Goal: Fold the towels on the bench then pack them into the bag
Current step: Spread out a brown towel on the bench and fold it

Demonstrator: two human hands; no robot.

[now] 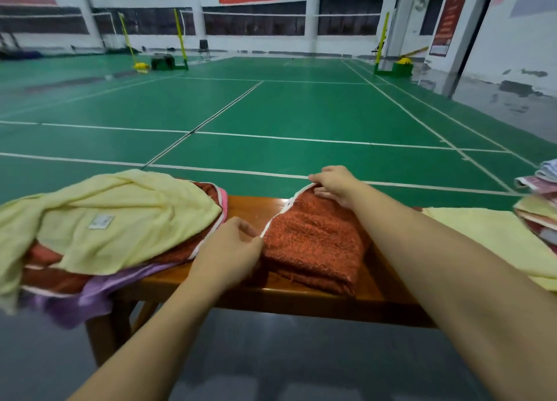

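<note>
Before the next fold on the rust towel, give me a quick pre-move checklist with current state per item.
1. Left hand pinches the near white-trimmed edge of the rust towel: ok.
2. Right hand holds the far corner of the same edge: ok.
3. Towel rests on the bench, already folded at least once: ok.
4. Bare bench between it and the unfolded pile on the left, so the fold has room: ok.
5. Folded yellow towel on the right lies clear of the fold: ok.
6. Bag ready for packing: cannot tell, none in view.
</note>
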